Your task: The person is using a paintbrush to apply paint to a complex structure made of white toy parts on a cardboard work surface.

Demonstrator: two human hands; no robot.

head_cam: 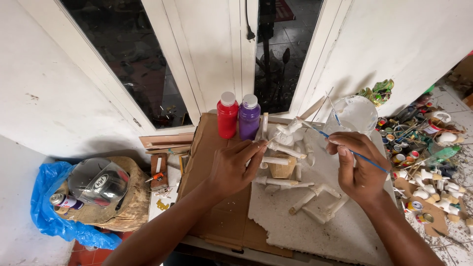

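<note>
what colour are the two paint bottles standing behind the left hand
One bottle is red, the other bottle purple, both white-capped; the head view shows them.

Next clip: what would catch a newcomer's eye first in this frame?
Probably the red plastic paint bottle and purple plastic paint bottle standing side by side at the back of the table. In front of them, the left hand steadies a white-coated stick figure while the right hand holds a thin blue-handled paintbrush to it. At far left, a grey helmet rests beside blue plastic sheeting.
</note>
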